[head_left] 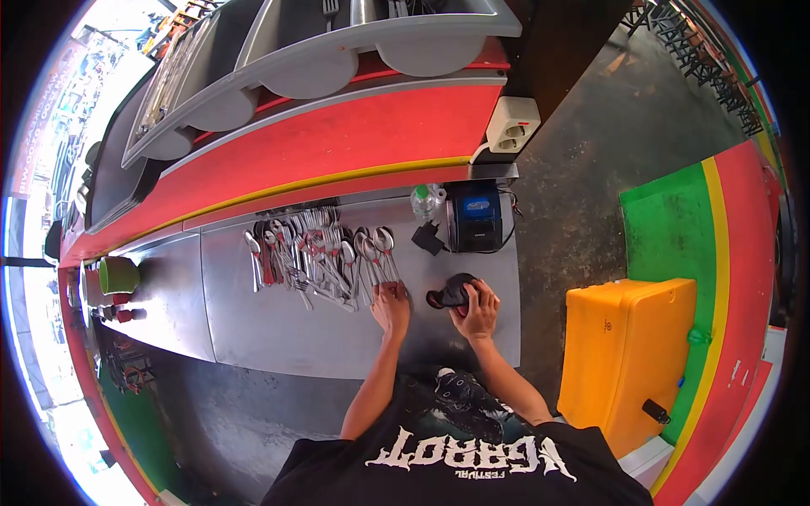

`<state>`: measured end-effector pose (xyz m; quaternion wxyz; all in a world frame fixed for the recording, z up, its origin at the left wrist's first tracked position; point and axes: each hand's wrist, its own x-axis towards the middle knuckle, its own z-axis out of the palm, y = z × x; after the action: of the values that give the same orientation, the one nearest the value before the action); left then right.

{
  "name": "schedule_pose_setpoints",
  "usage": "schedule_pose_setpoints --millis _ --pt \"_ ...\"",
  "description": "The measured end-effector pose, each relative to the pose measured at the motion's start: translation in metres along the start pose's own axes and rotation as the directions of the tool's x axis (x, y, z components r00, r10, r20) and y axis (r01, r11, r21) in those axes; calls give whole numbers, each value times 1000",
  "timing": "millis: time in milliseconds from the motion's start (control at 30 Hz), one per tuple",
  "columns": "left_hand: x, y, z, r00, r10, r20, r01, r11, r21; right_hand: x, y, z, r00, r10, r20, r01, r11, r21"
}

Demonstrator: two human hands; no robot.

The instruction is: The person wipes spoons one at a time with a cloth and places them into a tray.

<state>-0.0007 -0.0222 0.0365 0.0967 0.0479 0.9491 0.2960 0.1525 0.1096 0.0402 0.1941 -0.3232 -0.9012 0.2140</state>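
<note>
On the steel counter (253, 329), my left hand (391, 312) has its fingers closed at the handle ends of several spoons (381, 242), whose bowls point away from me. My right hand (477, 310) is wrapped round a small black object (456, 291) with a dark reddish end; its kind I cannot tell. To the left of these spoons spreads a loose pile of forks and spoons (316, 253), some with red on their handles.
A black device with a blue screen (478, 207), a black power adapter (429, 239) and a green-capped bottle (423, 201) stand at the back right. Above hangs a grey cutlery tray (312, 72) over a red ledge (337, 143). A yellow box (624, 346) is on the right.
</note>
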Motion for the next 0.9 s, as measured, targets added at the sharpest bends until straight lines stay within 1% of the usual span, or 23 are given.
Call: schedule_pose_setpoints --millis 67,267,367,467,567,600,633,667,767,833,867,900 --pt "0 -1 0 999 -36 5 36 999 10 -2 1 0 1000 4 5 -4 1000 -5" --pt "-5 4 -6 1000 -17 -14 17 997 69 -2 2 3 1000 0 12 0 1000 -20" --pt "-3 0 -3 999 51 13 -53 975 214 -3 1 1 1000 -3 13 3 1000 -16" --pt "-1 -11 -3 976 165 144 -207 912 354 -4 -1 1 1000 -2 4 2 1000 -7" --pt "-5 -27 0 945 306 114 -321 933 160 -4 -1 -4 1000 -20 -14 20 1000 -4" --pt "-10 -27 -1 955 256 147 -242 964 -108 -5 -1 -3 999 -25 -23 25 1000 0" --pt "-15 -27 -1 958 213 193 -131 922 -363 -5 0 -3 999 -31 -30 31 999 6" --pt "-20 -28 -2 952 180 249 -1 812 -584 -5 1 -3 998 -36 -44 37 999 16" --pt "-41 -18 -24 908 178 379 82 812 -577 -7 4 -8 997 -42 -63 46 996 71" --pt "-56 -19 -26 896 173 409 128 781 -611 -5 6 -13 998 -23 -62 31 990 136" --pt "-65 -19 -25 891 167 423 154 764 -626 -2 11 -15 998 49 -45 -34 958 286" --pt "-74 -19 -23 885 175 431 170 742 -649 0 16 -18 993 116 -11 -100 898 428"
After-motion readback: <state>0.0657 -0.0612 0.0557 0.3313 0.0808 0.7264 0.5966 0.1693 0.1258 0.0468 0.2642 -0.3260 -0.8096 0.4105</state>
